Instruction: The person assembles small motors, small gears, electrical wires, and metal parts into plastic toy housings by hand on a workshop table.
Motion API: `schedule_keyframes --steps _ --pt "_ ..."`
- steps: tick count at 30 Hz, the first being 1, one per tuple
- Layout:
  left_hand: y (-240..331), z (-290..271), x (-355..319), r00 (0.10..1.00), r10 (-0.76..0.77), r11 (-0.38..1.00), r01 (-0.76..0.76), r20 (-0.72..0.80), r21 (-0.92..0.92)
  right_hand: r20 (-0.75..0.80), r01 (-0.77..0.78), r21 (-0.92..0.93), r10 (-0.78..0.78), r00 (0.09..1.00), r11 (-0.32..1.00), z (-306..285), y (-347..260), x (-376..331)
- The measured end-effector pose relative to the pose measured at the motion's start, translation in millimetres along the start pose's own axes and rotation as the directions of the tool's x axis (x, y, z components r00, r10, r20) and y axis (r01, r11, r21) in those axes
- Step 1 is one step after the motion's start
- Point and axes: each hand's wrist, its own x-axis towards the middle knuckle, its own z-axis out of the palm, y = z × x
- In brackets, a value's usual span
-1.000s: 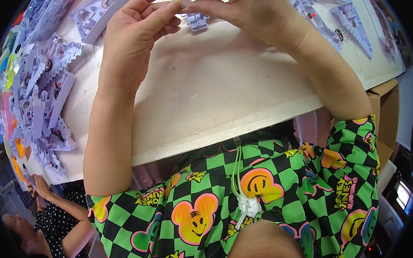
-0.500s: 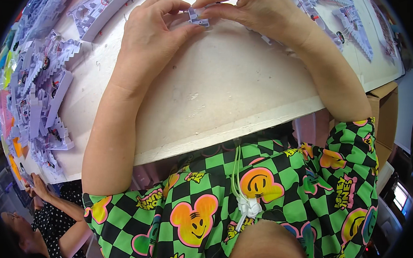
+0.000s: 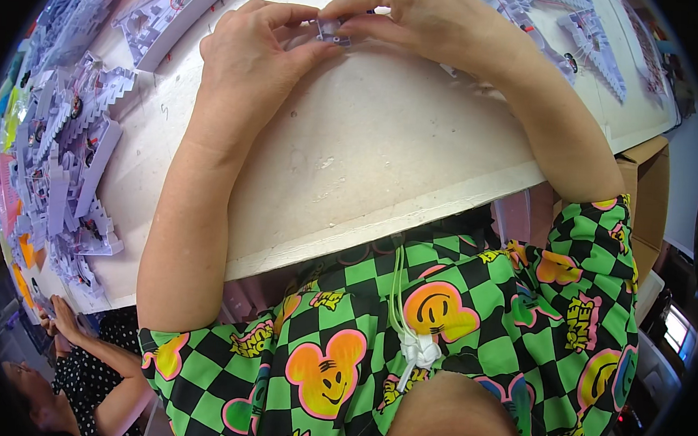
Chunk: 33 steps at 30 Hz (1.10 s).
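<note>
A small pale lilac plastic part (image 3: 332, 34) is held between my two hands above the far middle of the white table. My left hand (image 3: 259, 43) pinches it from the left, thumb below and forefinger above. From the right, my right hand (image 3: 391, 19) has its thumb and finger closed against the same part. The fingertips cover much of the part, so its full shape does not show. Just right of my hands, partly hidden under my right wrist, lie more pale plastic pieces (image 3: 449, 69).
Pale plastic assemblies with wires and small black wheels pile up along the left edge (image 3: 68, 156). A long wired housing (image 3: 182, 20) lies at the far left, and others (image 3: 591, 49) at the far right. A cardboard box (image 3: 643, 186) stands right of the table (image 3: 368, 156). Another person (image 3: 96, 370) sits lower left.
My right hand has shifted slightly left and down, its fingertips now covering more of the small part. My left hand stays nearly in place.
</note>
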Motion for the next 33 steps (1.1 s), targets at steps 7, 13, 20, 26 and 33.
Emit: schedule_keyframes --steps 7,13,20,26,33 --pt "-4.6 -0.9 2.5 0.997 0.059 0.998 -0.058 -0.048 0.018 0.092 0.026 -0.094 -0.018 0.996 0.995 -14.4 -11.8 -0.8" --pt "-12.1 2.6 -1.2 0.999 0.019 0.989 -0.015 -0.031 0.148 -0.115 -0.113 0.048 0.118 0.986 0.992 -38.7 16.9 -11.0" --pt "-14.0 14.6 5.2 0.993 0.081 0.982 -0.066 -0.082 0.176 -0.062 -0.175 -0.281 0.164 0.984 0.944 2.3 31.5 -68.8" --pt "-17.4 20.9 8.8 0.985 0.161 0.944 -0.133 -0.069 0.301 -0.066 -0.133 -0.439 0.116 0.991 0.889 -1.0 44.5 -75.2" --pt "-64.6 -39.8 19.5 0.947 0.136 0.988 -0.106 -0.293 0.116 -0.302 -0.071 -0.357 -0.043 0.952 0.931 -34.2 42.0 -35.1"
